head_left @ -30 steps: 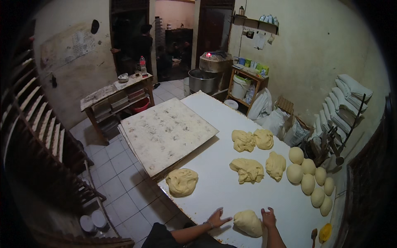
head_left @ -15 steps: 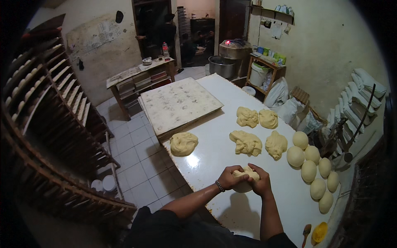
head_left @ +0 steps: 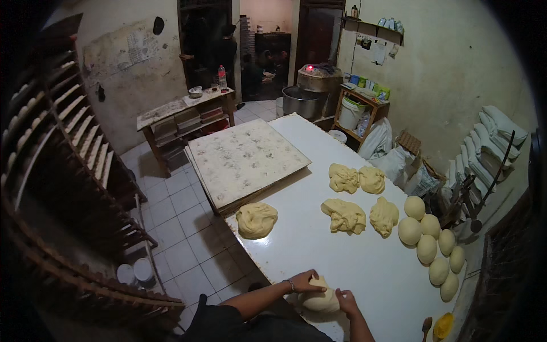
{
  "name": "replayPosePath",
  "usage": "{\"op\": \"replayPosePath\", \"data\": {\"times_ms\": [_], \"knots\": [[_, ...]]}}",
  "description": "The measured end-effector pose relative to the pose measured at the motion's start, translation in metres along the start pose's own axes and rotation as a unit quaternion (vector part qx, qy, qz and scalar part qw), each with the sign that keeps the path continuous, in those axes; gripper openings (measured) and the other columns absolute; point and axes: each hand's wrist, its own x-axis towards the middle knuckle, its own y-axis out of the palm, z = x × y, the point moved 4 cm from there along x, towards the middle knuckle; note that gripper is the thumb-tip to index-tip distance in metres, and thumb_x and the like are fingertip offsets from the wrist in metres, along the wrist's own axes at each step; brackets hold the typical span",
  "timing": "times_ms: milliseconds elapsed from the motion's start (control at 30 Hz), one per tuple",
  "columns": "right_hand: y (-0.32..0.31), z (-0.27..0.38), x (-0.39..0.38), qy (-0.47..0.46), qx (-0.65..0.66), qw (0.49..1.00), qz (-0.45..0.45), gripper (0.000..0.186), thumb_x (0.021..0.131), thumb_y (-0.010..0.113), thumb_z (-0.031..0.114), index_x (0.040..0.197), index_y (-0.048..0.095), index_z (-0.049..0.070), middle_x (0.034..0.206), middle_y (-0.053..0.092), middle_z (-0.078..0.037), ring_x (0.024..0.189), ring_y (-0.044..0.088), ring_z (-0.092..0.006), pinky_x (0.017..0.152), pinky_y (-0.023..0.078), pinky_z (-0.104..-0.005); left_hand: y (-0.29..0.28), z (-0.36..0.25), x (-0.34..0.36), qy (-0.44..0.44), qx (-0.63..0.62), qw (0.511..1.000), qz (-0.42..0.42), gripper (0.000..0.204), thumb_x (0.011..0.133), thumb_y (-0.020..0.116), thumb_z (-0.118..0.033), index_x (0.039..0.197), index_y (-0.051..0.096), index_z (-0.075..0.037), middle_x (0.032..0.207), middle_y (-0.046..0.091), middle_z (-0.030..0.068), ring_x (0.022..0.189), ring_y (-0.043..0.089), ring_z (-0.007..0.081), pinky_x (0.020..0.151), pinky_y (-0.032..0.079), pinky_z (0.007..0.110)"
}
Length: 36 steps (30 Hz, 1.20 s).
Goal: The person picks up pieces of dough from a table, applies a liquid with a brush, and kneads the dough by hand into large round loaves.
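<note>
A pale yellow piece of dough [head_left: 320, 302] rests low over the near part of the white table [head_left: 296, 251]. My left hand [head_left: 306, 283], with a bracelet at the wrist, grips its upper left side, fingers curled over the top. On the dough's right side, my right hand [head_left: 346, 301] pinches the edge. Beyond them lie rough, unshaped lumps: one dough lump [head_left: 256, 220] at the left edge and several in the middle, such as a folded dough lump [head_left: 343, 216]. Several smooth dough balls [head_left: 426, 249] are grouped along the right side.
Stacked floury boards [head_left: 248, 159] cover the table's far left. A brush [head_left: 427, 326] and a yellow bowl [head_left: 443, 325] sit at the near right corner. A tall rack [head_left: 85, 131] stands left, a mixer bowl [head_left: 302, 101] at the back. Piled sacks [head_left: 484, 142] line the right wall.
Both hands have come down and nearer to me with the dough. They have moved apart, from pressing together on top to holding its two sides. The view has shifted slightly.
</note>
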Motion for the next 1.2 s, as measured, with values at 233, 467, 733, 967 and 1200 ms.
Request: {"op": "replayPosePath", "data": {"times_ms": [233,467,733,967,1200], "knots": [[-0.005,0.037,0.115,-0.194,-0.066,0.965,-0.165,0.062,0.101,0.066,0.045,0.144,0.056,0.003,0.123,0.071,-0.023,0.123,0.062,-0.0361,0.105,0.048,-0.0441,0.007,0.07,0.036,0.26,-0.003,0.965,-0.037,0.128,0.072,0.083,-0.07,0.155,0.031,0.012,0.15,0.05,0.0326,0.144,0.045,0.0436,0.123,0.034,0.047],[0.025,0.111,0.118,-0.17,-0.326,0.925,0.095,0.066,0.085,0.074,0.063,0.126,0.075,0.011,0.116,0.077,-0.018,0.102,0.075,-0.0301,0.092,0.058,-0.0385,-0.001,0.012,0.087,0.078,-0.115,0.99,-0.02,0.067,0.073,0.093,-0.049,0.122,0.073,-0.008,0.118,0.075,0.0137,0.11,0.07,0.0237,0.101,0.053,0.037],[-0.056,0.174,-0.086,-0.523,-0.208,0.794,-0.229,0.065,0.071,0.09,0.054,0.118,0.076,0.01,0.095,0.074,-0.011,0.092,0.072,-0.0323,0.086,0.056,-0.0441,-0.05,-0.133,-0.003,0.474,0.294,0.798,-0.228,0.046,0.079,0.084,-0.05,0.113,0.077,-0.02,0.094,0.07,-0.0014,0.094,0.065,0.0184,0.076,0.043,0.039],[0.048,-0.02,-0.001,-0.196,-0.266,0.932,0.152,0.051,0.097,0.068,0.049,0.12,0.074,0.003,0.102,0.075,-0.027,0.099,0.073,-0.0404,0.084,0.057,-0.0424,0.065,-0.001,-0.008,0.168,0.34,0.919,0.111,0.058,0.077,0.081,-0.065,0.106,0.076,-0.015,0.095,0.074,0.0105,0.09,0.07,0.0317,0.08,0.053,0.043],[-0.058,0.027,0.081,-0.164,-0.094,0.982,-0.023,0.053,0.099,0.07,0.048,0.124,0.07,0.001,0.106,0.077,-0.015,0.099,0.072,-0.0265,0.085,0.056,-0.0376,-0.034,0.01,0.037,0.132,0.131,0.963,-0.197,0.104,0.078,0.085,-0.058,0.161,0.04,-0.015,0.154,0.05,0.0226,0.143,0.048,0.0367,0.119,0.041,0.045]]}}
